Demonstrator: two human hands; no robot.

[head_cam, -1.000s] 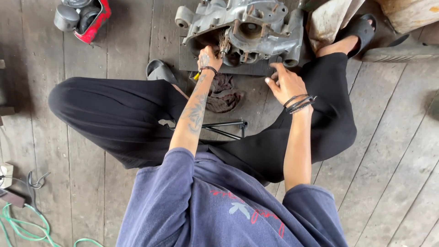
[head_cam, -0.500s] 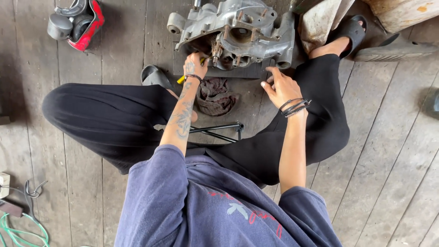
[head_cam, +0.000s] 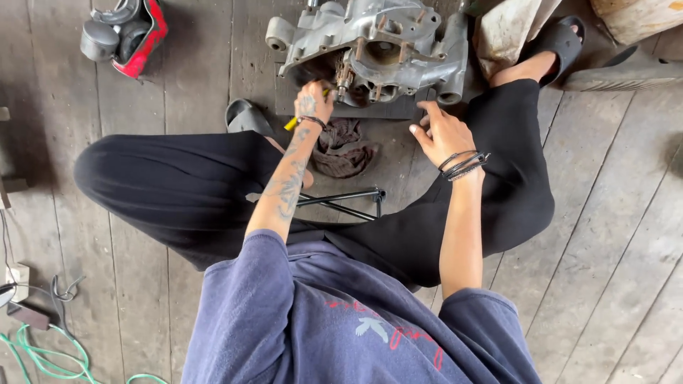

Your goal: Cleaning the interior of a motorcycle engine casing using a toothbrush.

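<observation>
Bare planks (head_cam: 612, 235) lie open right of the legs — ahead, engine casing (head_cam: 377, 50) and rag (head_cam: 343, 146) crowd the gap.

Engine casing (head_cam: 377, 50) on floorboards (head_cam: 612, 235), rag (head_cam: 345, 146) just before it

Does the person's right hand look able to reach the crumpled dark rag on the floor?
Probably yes: the right hand rests on the wooden floor just beside the crumpled dark rag, with nothing between them.

A crumpled dark brown rag (head_cam: 343, 146) lies on the weathered grey plank floor (head_cam: 612, 235), a black metal cross wrench (head_cam: 348, 200) just beside it. Far left — a red-and-grey machine part (head_cam: 124, 35), and a coiled green cable (head_cam: 43, 355) near the bottom corner.
</observation>
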